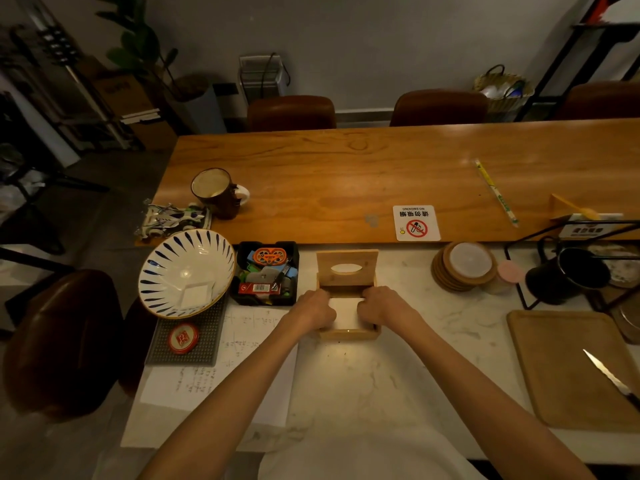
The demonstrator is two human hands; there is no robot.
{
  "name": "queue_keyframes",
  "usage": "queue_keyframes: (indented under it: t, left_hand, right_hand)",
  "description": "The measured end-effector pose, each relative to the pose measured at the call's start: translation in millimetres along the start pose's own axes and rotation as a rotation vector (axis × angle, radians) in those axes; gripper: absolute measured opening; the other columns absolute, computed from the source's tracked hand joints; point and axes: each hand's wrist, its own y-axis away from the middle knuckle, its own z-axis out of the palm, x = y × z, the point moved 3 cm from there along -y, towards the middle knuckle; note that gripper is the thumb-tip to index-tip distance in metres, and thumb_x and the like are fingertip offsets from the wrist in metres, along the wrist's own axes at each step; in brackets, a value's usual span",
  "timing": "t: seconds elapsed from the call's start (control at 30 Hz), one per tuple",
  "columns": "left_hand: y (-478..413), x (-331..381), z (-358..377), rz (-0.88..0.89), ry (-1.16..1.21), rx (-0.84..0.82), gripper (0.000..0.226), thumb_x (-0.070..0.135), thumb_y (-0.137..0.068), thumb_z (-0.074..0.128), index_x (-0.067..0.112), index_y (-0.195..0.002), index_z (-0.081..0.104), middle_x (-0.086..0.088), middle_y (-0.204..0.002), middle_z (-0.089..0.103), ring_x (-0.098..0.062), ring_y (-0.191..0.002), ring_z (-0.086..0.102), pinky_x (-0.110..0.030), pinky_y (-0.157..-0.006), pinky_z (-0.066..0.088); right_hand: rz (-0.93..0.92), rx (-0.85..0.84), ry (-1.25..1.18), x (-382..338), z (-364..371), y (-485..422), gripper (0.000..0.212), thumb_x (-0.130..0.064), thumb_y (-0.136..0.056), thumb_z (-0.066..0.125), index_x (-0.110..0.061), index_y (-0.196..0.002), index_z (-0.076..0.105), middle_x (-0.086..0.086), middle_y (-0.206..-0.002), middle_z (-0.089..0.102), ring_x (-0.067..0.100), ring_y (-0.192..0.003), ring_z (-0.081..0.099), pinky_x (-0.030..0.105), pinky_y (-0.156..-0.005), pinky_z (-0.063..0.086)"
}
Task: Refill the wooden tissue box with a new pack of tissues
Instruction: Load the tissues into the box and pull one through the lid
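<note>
The wooden tissue box (348, 333) stands on the white marble counter, its lid (347, 267) swung up at the far side, showing an oval slot. A white pack of tissues (346, 313) lies inside the box. My left hand (317, 308) grips the pack's left end and my right hand (382, 306) grips its right end, fingers curled down into the box. Both hands hide the pack's ends and the box's side walls.
A blue-striped bowl (187, 271) and a black tray of small items (265, 273) sit left of the box, papers (221, 386) below them. Stacked coasters (464, 266), a black pitcher (568, 275), a wooden tray (568, 368) with a knife (613, 379) lie right.
</note>
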Motion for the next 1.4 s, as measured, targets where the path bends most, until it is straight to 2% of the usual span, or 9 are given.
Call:
queue_keyframes:
  t: [0.13, 0.23, 0.4, 0.6, 0.73, 0.83, 0.97, 1.17, 1.4]
  left_hand:
    - [16.5, -6.2, -8.1, 0.075, 0.125, -0.120, 0.052, 0.044, -0.101, 0.035, 0.032, -0.151, 0.028, -0.005, -0.155, 0.036, -0.028, -0.136, 0.041, -0.041, -0.105, 0.040]
    - [27.8, -32.5, -11.8, 0.065, 0.498, 0.087, 0.055, 0.059, -0.095, 0.038, 0.034, -0.144, 0.040, 0.000, -0.148, 0.046, -0.024, -0.132, 0.046, -0.047, -0.108, 0.041]
    - [30.7, -23.3, 12.8, 0.031, 1.265, -0.075, 0.054, 0.062, -0.097, 0.018, 0.035, -0.134, 0.047, 0.002, -0.127, 0.062, -0.017, -0.124, 0.052, -0.037, -0.101, 0.043]
    - [32.0, 5.7, 22.5, 0.037, 1.326, -0.167, 0.064, 0.071, -0.091, 0.004, 0.044, -0.124, 0.052, 0.006, -0.114, 0.068, -0.013, -0.108, 0.060, -0.038, -0.091, 0.049]
    - [23.6, -2.6, 23.6, -0.019, 1.327, -0.188, 0.074, 0.073, -0.089, 0.007, 0.034, -0.145, 0.037, -0.001, -0.132, 0.059, -0.025, -0.129, 0.049, -0.045, -0.108, 0.039]
    - [10.9, -12.3, 5.8, -0.127, 1.291, -0.287, 0.098, 0.083, -0.081, 0.022, 0.013, -0.150, 0.025, -0.023, -0.154, 0.033, -0.042, -0.142, 0.030, -0.062, -0.114, 0.022]
    - [-2.0, -10.1, -26.1, -0.198, 1.241, -0.452, 0.093, 0.070, -0.082, 0.049, 0.003, -0.143, 0.028, -0.028, -0.140, 0.044, -0.048, -0.128, 0.045, -0.072, -0.102, 0.033]
    - [9.7, -25.3, -4.0, -0.028, 1.061, -0.296, 0.040, 0.035, -0.096, 0.053, 0.024, -0.134, 0.054, -0.010, -0.132, 0.060, -0.027, -0.119, 0.057, -0.052, -0.098, 0.050]
    - [18.8, -19.8, 18.5, 0.094, 0.943, -0.032, 0.042, 0.015, -0.102, 0.046, 0.030, -0.141, 0.044, 0.004, -0.116, 0.063, -0.003, -0.099, 0.060, -0.023, -0.081, 0.055]
  right_hand:
    - [-0.133, 0.128, -0.100, 10.5, -7.0, 21.1, 0.042, -0.024, -0.098, 0.041, -0.023, -0.140, 0.048, 0.006, -0.135, 0.058, 0.025, -0.121, 0.056, 0.033, -0.096, 0.045]
    - [-0.201, 0.341, -0.619, 36.2, -6.3, 43.2, 0.032, -0.036, -0.101, 0.041, -0.030, -0.129, 0.055, -0.001, -0.133, 0.059, 0.021, -0.124, 0.054, 0.033, -0.098, 0.046]
    - [0.008, -0.248, -1.535, 52.3, 21.1, 36.7, 0.078, -0.076, -0.087, 0.024, -0.032, -0.152, 0.024, 0.008, -0.160, 0.026, 0.036, -0.144, 0.029, 0.058, -0.115, 0.024]
    - [-0.005, -0.174, -1.424, 51.5, 11.1, 38.1, 0.090, -0.084, -0.079, 0.016, -0.032, -0.150, 0.031, 0.012, -0.153, 0.039, 0.035, -0.138, 0.039, 0.058, -0.114, 0.029]
    - [0.036, -0.222, -1.409, 58.1, 5.7, 35.5, 0.092, -0.084, -0.080, 0.017, -0.028, -0.151, 0.029, 0.014, -0.155, 0.035, 0.039, -0.140, 0.035, 0.061, -0.113, 0.026]
    - [0.126, -0.353, -1.385, 62.9, -10.4, 22.8, 0.108, -0.089, -0.073, 0.028, -0.014, -0.151, 0.027, 0.024, -0.149, 0.040, 0.048, -0.133, 0.041, 0.065, -0.100, 0.036]
    - [0.137, -0.496, -1.245, 55.9, -37.1, 14.8, 0.105, -0.081, -0.070, 0.054, -0.003, -0.139, 0.036, 0.033, -0.131, 0.054, 0.051, -0.115, 0.057, 0.062, -0.096, 0.046]
    - [0.013, -0.388, -1.198, 75.0, -20.8, 25.5, 0.054, -0.028, -0.085, 0.069, -0.010, -0.134, 0.054, 0.017, -0.124, 0.066, 0.035, -0.108, 0.068, 0.051, -0.100, 0.049]
    - [-0.040, -0.170, -1.036, 62.8, -9.2, 35.0, 0.046, -0.009, -0.094, 0.060, -0.017, -0.138, 0.051, 0.006, -0.104, 0.071, 0.016, -0.087, 0.070, 0.020, -0.069, 0.060]
